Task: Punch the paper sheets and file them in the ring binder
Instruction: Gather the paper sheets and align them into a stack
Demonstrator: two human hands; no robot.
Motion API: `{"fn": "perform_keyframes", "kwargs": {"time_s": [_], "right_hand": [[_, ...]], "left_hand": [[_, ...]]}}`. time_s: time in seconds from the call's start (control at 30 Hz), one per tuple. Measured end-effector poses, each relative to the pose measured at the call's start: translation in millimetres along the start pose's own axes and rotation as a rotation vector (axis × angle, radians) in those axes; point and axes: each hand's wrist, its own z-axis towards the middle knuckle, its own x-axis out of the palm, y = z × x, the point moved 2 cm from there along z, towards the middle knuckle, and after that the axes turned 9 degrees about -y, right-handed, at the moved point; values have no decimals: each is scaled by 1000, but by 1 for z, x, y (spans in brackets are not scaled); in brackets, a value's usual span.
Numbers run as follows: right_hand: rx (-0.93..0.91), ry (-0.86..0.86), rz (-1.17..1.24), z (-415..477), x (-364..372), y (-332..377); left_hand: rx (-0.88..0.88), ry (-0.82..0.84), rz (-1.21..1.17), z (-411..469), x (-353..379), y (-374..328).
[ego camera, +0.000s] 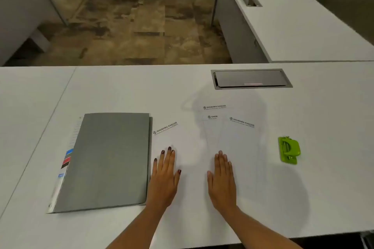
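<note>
A closed grey ring binder [105, 159] lies on the white desk at the left, with coloured index tabs sticking out along its left edge. Several white letterhead sheets [238, 143] are spread loosely on the desk to its right, partly overlapping. My left hand [165, 178] rests flat, palm down, on the leftmost sheet beside the binder. My right hand [221, 180] lies flat on the middle sheets. Neither hand holds anything. A small green hole punch [289, 150] sits on the desk right of the sheets, apart from both hands.
A grey cable hatch [251, 79] is set into the desk [323, 168] behind the sheets. Another white desk [293, 26] stands at the back right, with brown floor beyond the far edge. A seam runs down the desk at the left.
</note>
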Motion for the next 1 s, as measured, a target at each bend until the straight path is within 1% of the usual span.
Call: {"fn": "perform_keyframes", "kwargs": {"time_s": [0.1, 0.17, 0.3, 0.4, 0.47, 0.53, 0.6, 0.67, 0.73, 0.8, 0.9, 1.0], "right_hand": [[33, 1, -21, -2, 0, -5], [51, 30, -33, -4, 3, -8], [38, 49, -38, -5, 6, -12], [93, 29, 93, -3, 5, -11], [199, -59, 222, 0, -2, -11], [323, -177, 268, 6, -10, -14], [451, -273, 201, 12, -20, -24], [596, -308, 105, 17, -28, -37], [772, -298, 45, 20, -35, -49], [897, -272, -4, 21, -41, -58], [982, -201, -62, 22, -45, -68], [1007, -156, -104, 22, -47, -73]], "left_hand": [[-19, 26, 42, -4, 6, 1], [-44, 54, 24, -9, 12, 2], [-46, 114, 76, -14, 19, 5], [-44, 123, 82, -13, 19, 3], [-41, 126, 80, -11, 18, 2], [-37, 119, 96, -11, 17, 2], [-36, 128, 117, -11, 18, 2], [-35, 134, 136, -11, 19, 2], [-34, 136, 143, -11, 20, 3], [-30, 132, 141, -12, 20, 4], [-28, 125, 123, -12, 19, 3], [-29, 128, 119, -12, 19, 3]]}}
